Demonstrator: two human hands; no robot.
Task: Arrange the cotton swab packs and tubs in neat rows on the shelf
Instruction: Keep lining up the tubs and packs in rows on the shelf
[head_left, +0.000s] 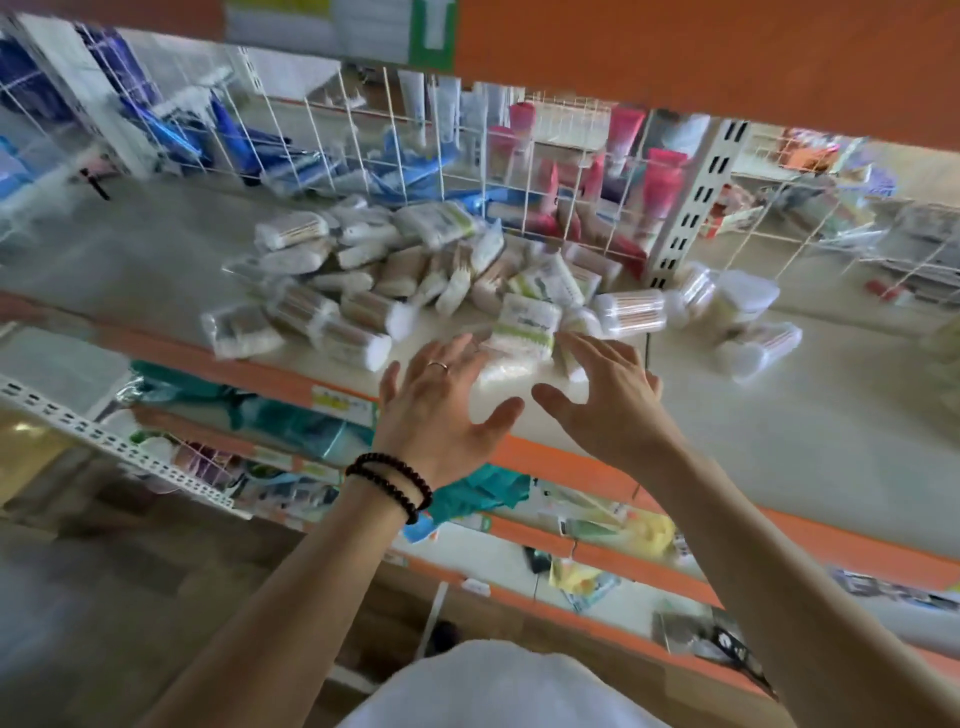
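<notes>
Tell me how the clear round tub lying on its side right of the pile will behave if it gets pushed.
The clear round tub lies on its side on the smooth shelf, so it will probably roll. It looks like thin plastic packed with swabs, likely light and fairly stiff. The glossy wall may be slippery.

— What stands behind the white wire grid (363, 130) at the back?
— Pink tubes (662, 182) upright or leaning to the right of centre; blue packets (234, 140) lying aslant to the left; all somewhat blurred.
— And the upright beside the tubes?
— A white slotted post (696, 208), tilted in this view; another slotted rail (104, 441) runs low at the left.
— Lower down?
— Teal bags (291, 415) on the level beneath; yellow packets (649, 535) lower still, to the right; an orange panel (727, 52) overhead.
</notes>
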